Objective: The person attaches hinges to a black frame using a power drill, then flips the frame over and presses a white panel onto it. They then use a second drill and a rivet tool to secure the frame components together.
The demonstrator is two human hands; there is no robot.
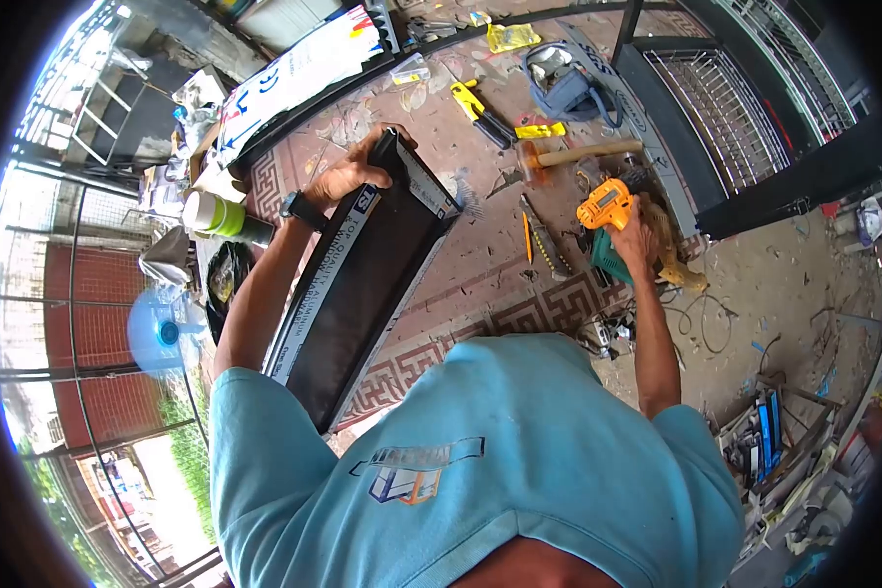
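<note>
My left hand (pixel 355 176), a watch on its wrist, grips the upper end of a black rectangular frame (pixel 363 284) with a dark panel and printed labels along its sides. The frame is tilted, its lower end close to my body. Fingers of my right hand (pixel 635 240) wrap round the handle of an orange power drill (pixel 608 204). A green power tool (pixel 610 260) lies beneath that hand, partly hidden by it. Left of the drill lie a mallet (pixel 588 154) with a wooden handle, a yellow pencil (pixel 527 238) and a slim dark-and-yellow tool (pixel 549 240).
A yellow-and-black tool (pixel 482 113) and a blue bag (pixel 573 86) lie farther off on the patterned floor. Black framing with wire racks (pixel 720 103) stands at right. A green-and-white bottle (pixel 216 214) and a blue water jug (pixel 162 331) are at left. Scraps (pixel 774 441) are piled lower right.
</note>
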